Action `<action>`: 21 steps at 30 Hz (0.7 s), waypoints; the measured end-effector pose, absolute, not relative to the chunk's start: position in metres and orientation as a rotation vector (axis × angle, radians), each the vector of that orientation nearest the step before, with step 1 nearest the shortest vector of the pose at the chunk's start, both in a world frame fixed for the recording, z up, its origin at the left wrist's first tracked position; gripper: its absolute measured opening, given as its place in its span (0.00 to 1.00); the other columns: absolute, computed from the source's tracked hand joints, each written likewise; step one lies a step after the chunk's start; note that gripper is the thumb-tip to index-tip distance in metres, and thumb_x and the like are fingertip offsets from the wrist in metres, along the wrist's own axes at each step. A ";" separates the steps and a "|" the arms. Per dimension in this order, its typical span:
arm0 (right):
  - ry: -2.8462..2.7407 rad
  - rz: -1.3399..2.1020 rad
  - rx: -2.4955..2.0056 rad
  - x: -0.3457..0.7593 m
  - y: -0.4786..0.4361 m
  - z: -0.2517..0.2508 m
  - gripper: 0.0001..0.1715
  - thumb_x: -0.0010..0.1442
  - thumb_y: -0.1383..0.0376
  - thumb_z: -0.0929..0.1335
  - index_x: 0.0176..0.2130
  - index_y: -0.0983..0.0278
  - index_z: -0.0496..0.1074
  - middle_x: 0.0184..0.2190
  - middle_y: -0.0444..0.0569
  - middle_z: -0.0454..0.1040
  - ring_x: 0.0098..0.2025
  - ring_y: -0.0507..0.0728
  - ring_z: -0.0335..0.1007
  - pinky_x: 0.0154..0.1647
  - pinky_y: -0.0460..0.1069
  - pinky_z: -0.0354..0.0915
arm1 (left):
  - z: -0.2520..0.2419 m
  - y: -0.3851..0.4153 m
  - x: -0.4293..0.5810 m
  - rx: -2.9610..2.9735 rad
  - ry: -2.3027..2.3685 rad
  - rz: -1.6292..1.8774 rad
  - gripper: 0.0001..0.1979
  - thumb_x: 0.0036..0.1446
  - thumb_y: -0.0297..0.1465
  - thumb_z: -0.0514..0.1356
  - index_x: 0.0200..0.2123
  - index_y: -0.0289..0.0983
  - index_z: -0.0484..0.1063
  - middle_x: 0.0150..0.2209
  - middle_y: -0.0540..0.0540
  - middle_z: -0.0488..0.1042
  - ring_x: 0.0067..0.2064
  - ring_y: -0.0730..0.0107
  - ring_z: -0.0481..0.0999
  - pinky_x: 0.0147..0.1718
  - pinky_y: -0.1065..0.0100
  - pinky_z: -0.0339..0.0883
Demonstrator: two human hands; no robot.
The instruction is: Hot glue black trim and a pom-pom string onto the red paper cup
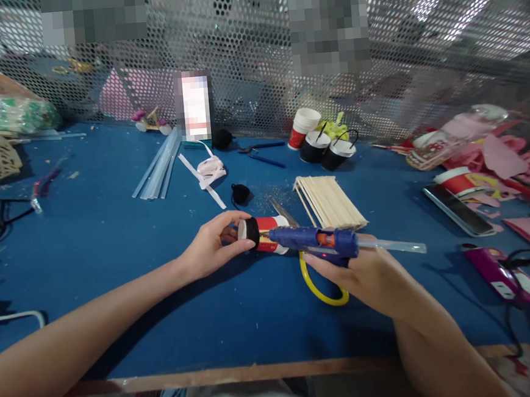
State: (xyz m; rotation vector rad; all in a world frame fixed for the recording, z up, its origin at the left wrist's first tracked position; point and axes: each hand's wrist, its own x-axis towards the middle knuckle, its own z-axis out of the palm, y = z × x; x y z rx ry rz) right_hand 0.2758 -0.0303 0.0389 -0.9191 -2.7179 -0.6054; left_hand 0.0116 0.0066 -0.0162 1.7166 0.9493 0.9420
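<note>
Evidently, the left hand (213,245) is clasping a red-and-white paper cup (268,242) by its black-banded end, the thumb lying along the near side and the fingers bending around behind, spread no wider than the cup itself. That cup is lying sideways over the middle of the blue table (165,328) (whether it's actually resting there, I can't tell). Meanwhile the right hand (370,279) is gripping a blue glue gun (305,239), wrapping closely around its handle; the trigger is hiding from me. The nozzle is pointing at the cup's wall just beside the black band, and a translucent rod (400,246) is jutting from the gun's back. Yellow-handled scissors (316,293) are lying partly hidden beneath the gun. Just beyond, a bundle of wooden sticks (334,202) is sitting near it. Farther back, two black-wrapped cups (315,148) are standing beside a stack of white cups (305,122), and a white ribbon (210,168) is lying coiled near some clear glue sticks (158,169).
</note>
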 end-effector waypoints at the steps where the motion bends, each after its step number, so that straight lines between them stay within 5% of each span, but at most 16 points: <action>1: -2.715 -0.625 -0.905 0.275 -0.030 0.040 0.23 0.54 0.76 0.60 0.38 0.57 0.77 0.32 0.52 0.76 0.34 0.60 0.73 0.35 0.54 0.67 | -0.017 0.006 0.011 1.731 0.946 0.949 0.20 0.53 0.34 0.61 0.48 0.36 0.62 0.41 0.44 0.69 0.34 0.72 0.74 0.33 0.67 0.73; 12: -2.724 -0.890 -0.766 0.272 -0.024 0.051 0.25 0.51 0.78 0.58 0.34 0.59 0.78 0.11 0.43 0.64 0.12 0.49 0.56 0.18 0.44 0.57 | -0.017 0.004 0.008 2.148 0.855 1.052 0.20 0.53 0.32 0.61 0.49 0.37 0.63 0.45 0.40 0.65 0.44 0.65 0.69 0.41 0.64 0.71; 21: -2.729 -0.909 -0.782 0.275 -0.022 0.046 0.24 0.54 0.77 0.58 0.36 0.60 0.78 0.20 0.51 0.73 0.19 0.54 0.66 0.22 0.48 0.61 | -0.015 0.003 0.006 2.437 0.828 1.012 0.20 0.55 0.33 0.59 0.50 0.38 0.60 0.47 0.39 0.62 0.49 0.62 0.66 0.46 0.60 0.68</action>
